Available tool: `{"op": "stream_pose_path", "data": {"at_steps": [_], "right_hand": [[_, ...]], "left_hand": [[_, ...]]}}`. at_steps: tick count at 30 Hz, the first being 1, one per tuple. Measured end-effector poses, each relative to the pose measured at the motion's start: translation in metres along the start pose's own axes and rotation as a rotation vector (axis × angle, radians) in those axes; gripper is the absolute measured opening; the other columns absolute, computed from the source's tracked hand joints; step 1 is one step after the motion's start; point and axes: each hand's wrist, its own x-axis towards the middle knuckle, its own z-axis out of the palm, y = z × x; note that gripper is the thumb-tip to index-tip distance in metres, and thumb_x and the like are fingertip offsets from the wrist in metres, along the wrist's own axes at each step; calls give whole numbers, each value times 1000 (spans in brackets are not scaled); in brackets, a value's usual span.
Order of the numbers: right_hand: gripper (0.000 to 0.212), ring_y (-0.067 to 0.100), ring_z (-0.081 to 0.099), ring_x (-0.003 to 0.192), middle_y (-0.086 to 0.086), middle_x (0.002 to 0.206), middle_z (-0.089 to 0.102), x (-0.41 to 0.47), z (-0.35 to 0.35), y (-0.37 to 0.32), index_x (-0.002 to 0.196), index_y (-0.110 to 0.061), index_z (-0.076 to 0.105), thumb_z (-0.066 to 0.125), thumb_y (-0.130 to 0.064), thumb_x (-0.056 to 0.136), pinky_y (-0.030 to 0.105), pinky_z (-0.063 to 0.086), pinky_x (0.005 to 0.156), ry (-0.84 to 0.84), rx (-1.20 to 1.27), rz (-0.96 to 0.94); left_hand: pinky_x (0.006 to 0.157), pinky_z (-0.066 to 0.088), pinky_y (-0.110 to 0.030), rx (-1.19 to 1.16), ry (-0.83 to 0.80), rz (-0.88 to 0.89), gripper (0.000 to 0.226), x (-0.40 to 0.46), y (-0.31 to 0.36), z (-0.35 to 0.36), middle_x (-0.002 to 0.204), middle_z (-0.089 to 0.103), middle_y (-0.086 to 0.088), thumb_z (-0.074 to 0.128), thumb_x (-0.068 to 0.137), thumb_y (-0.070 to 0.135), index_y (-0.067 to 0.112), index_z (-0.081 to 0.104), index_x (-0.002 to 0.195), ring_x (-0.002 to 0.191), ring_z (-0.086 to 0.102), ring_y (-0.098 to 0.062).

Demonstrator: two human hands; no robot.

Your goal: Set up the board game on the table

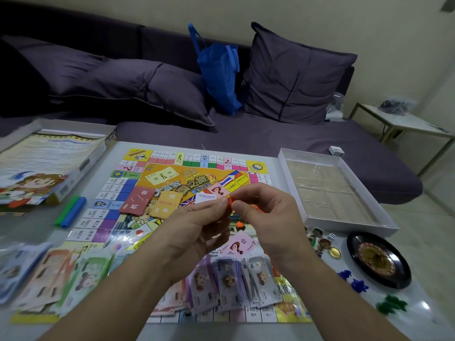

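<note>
The colourful game board (157, 178) lies flat on the white table. Above its middle, my left hand (202, 225) and my right hand (263, 212) meet and together pinch a small orange plastic piece (230, 201) between fingertips. Another orange piece (240, 223) lies on the board just below. A red card deck (136, 200) and an orange card deck (166, 201) lie on the board's centre, and a pink chance card (240, 244) sits nearer me. Stacks of paper money (229, 281) lie along the board's near edge.
The box lid (49, 163) rests at the far left, with green and blue sticks (71, 211) beside it. The empty box tray (332, 190) sits at the right. A black roulette wheel (379, 259), dice, tokens, a gold coin and blue and green pieces lie near right. More money (49, 274) lies left.
</note>
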Motion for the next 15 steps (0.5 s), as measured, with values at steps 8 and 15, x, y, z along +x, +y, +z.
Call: {"op": "stream_pose_path", "data": {"at_steps": [8, 15], "right_hand": [[16, 14, 72, 98, -7, 96, 76, -4, -1, -3, 96, -21, 79, 78, -6, 91, 29, 59, 84, 11, -244, -150], [20, 10, 68, 98, -11, 104, 70, -11, 1, -3, 109, -19, 74, 79, -13, 91, 28, 58, 77, -38, -511, -344]], "left_hand": [[59, 57, -27, 5, -20, -75, 24, -2, 0, 3, 79, 61, -12, 81, 81, 24, 1, 76, 85, 60, 59, -17], [53, 51, -26, -27, 14, -80, 45, -6, -1, 5, 83, 57, -12, 81, 81, 25, -6, 76, 113, 66, 51, -18]]}}
